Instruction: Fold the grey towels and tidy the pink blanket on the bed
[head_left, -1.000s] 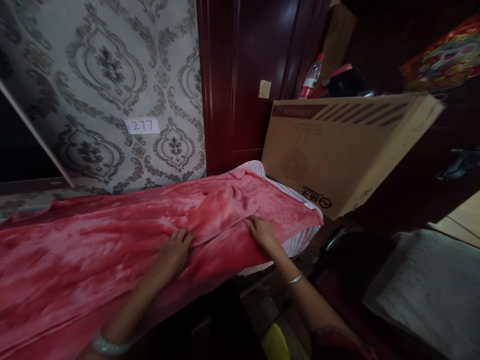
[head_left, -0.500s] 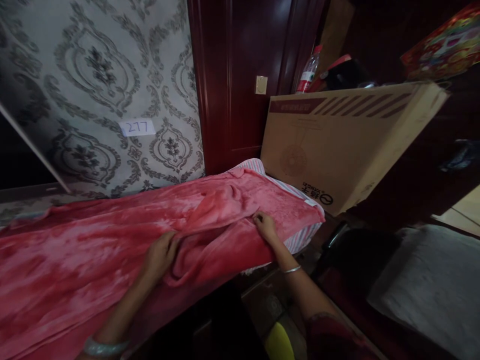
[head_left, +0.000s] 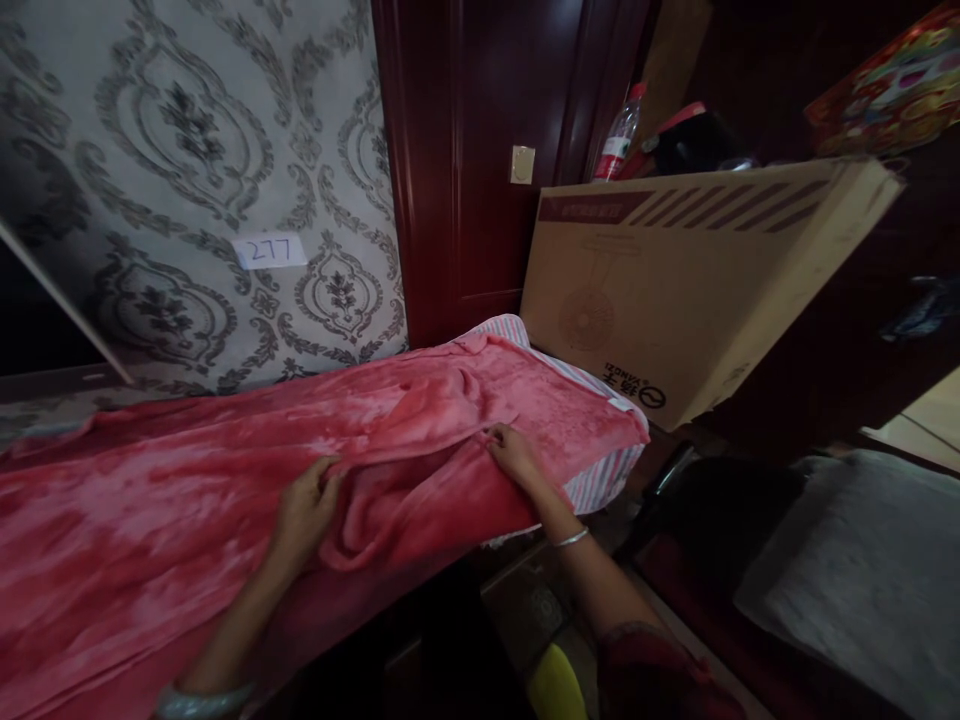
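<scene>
A red plush blanket is spread over a long, narrow surface, bunched into folds near its middle. My left hand pinches a fold of it, thumb and fingers close together. To the right, my right hand has its fingertips closed on the edge of another fold. Between the two hands the cloth sags into a loose pocket. From under the blanket's far right end a striped cloth sticks out.
A large cardboard box leans at the right end, with a plastic bottle behind its top edge. Patterned wallpaper and a dark red door stand behind. At the lower right is a chair with a grey cushion.
My right hand has moved left along the blanket, drawing its fold with it. My left hand has shifted slightly left and up. The cloth between them is a little more gathered.
</scene>
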